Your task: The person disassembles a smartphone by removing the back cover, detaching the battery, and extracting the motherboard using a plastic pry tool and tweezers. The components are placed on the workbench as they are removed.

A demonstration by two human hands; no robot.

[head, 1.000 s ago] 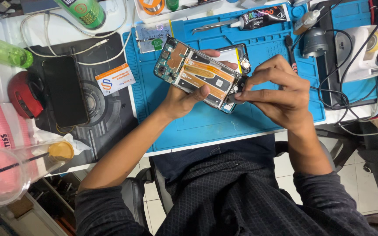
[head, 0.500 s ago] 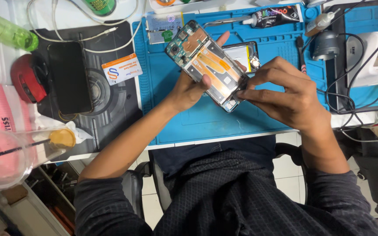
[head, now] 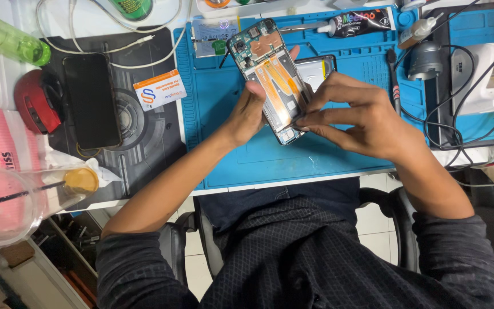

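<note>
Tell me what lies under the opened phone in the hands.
Under the opened phone shows the blue mat, and a dark-rimmed flat part sticks out behind its right edge. The rest there is covered by phone and hands.

the right hand covered the opened phone's lower edge, so whatever the fingertips pinched couldn't be made out. the green bottle and plastic cup ran off the left edge.
</note>
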